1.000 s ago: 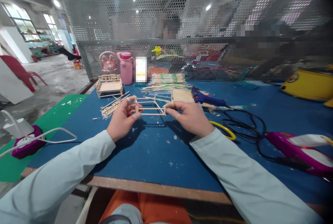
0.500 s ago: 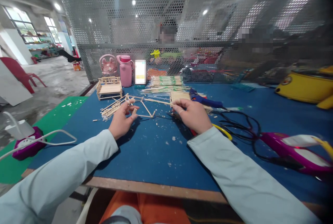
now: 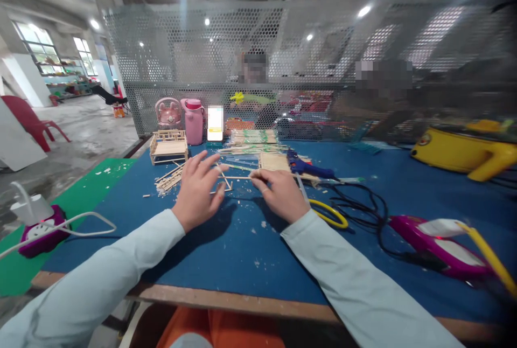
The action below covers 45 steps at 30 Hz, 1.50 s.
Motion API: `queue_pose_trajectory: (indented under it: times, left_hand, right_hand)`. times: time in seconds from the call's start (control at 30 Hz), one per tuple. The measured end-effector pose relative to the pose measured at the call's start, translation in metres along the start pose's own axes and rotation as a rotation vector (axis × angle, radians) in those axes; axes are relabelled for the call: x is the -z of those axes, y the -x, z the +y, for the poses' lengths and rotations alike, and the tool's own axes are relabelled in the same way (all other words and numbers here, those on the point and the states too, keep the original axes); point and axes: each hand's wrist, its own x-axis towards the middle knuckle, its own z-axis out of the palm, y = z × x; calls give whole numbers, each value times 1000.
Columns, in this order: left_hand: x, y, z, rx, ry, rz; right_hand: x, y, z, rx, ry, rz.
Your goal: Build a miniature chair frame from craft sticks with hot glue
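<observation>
My right hand (image 3: 281, 193) pinches one end of a thin wooden stick (image 3: 239, 178), which points left toward my other hand. My left hand (image 3: 197, 193) is raised above the blue table with its fingers spread; whether a fingertip touches the stick I cannot tell. Partly hidden behind the left hand lies an angled frame of thin sticks (image 3: 231, 185). A small ladder-like pile of sticks (image 3: 169, 180) lies left of that hand. Beyond the right hand are a flat stick panel (image 3: 273, 161) and a blue glue gun (image 3: 313, 167).
A miniature stick bench (image 3: 169, 147), a pink bottle (image 3: 194, 123) and a lit phone (image 3: 215, 122) stand at the back. Bundled sticks (image 3: 253, 137) lie beside them. Black cables (image 3: 363, 202), a purple power strip (image 3: 440, 245) and a yellow pot (image 3: 448, 148) occupy the right.
My left hand has lifted and its fingers have spread from their curled pose. The right hand has come left and lower with the stick. The whole view has tilted upward a little.
</observation>
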Motion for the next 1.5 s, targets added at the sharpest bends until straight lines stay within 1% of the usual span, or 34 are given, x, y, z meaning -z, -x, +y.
queue_pose_trajectory:
  times: [0.03, 0.1, 0.17, 0.23, 0.3, 0.4, 0.5, 0.57, 0.6, 0.67, 0.7, 0.73, 0.77, 0.83, 0.87, 0.9, 0.97, 1.03, 1.07, 1.17, 1.23, 1.33, 1.4, 1.43, 1.5]
  left_hand:
    - [-3, -5, 8, -24, -49, -43]
    - [-10, -12, 19, 0, -136, -123]
    - [-16, -16, 24, 31, -150, -265]
    - [-19, -16, 23, 60, -106, -366]
    - [-18, -14, 18, 79, -51, -404]
    - [-14, -9, 10, 72, 18, -437]
    - [-12, -4, 5, 98, 62, -430]
    - [-10, -4, 4, 135, 70, -400]
    - [-9, -4, 5, 150, 71, -382]
    - [-8, -5, 6, 160, 78, -351]
    - [-7, -6, 6, 160, 84, -341]
    - [-6, -6, 7, 160, 95, -334]
    - [-5, -6, 9, 160, 109, -330]
    - [-5, -6, 11, 164, 139, -327]
    - [-5, -5, 12, 165, 151, -327]
    - [-5, -5, 13, 166, 160, -329]
    - [-6, -3, 15, 168, 173, -342]
    - [-8, -2, 16, 175, 191, -356]
    - [-9, -1, 16, 178, 204, -360]
    - [-12, 1, 16, 208, 273, -367]
    - [-13, 0, 16, 279, 363, -376]
    - [-14, -1, 18, 426, 531, -385]
    - [-15, -2, 18, 509, 644, -389]
    - [-16, -2, 18, 542, 707, -393]
    - [-18, -2, 19, 591, 829, -398]
  right_hand:
    - [-1, 1, -4, 50, 18, 3]
    - [-2, 2, -10, 129, 52, 29]
    - [-4, 4, -13, 180, 87, 62]
    - [-7, 7, -13, 217, 126, 76]
    - [-9, 9, -13, 251, 150, 65]
    - [-14, 10, -16, 274, 145, 30]
    - [-13, 9, -22, 261, 78, -40]
    - [-6, 10, -23, 204, -15, -51]
    - [0, 12, -22, 139, -59, -11]
    - [16, 22, -17, -53, -88, 140]
    - [26, 29, -13, -163, -55, 209]
    - [35, 37, -9, -243, 19, 220]
    - [44, 47, -5, -304, 117, 110]
    - [56, 66, -2, -407, 291, -213]
    - [58, 74, -1, -441, 371, -328]
    - [59, 81, -1, -459, 440, -391]
    - [55, 89, -3, -495, 549, -425]
    - [50, 91, -5, -517, 614, -411]
    - [47, 91, -7, -512, 640, -394]
    - [41, 91, -14, -437, 732, -353]
    - [36, 92, -20, -430, 797, -388]
    - [29, 90, -25, -464, 825, -458]
    - [30, 85, -23, -451, 792, -473]
    - [34, 81, -22, -453, 761, -477]
    - [49, 70, -18, -482, 648, -457]
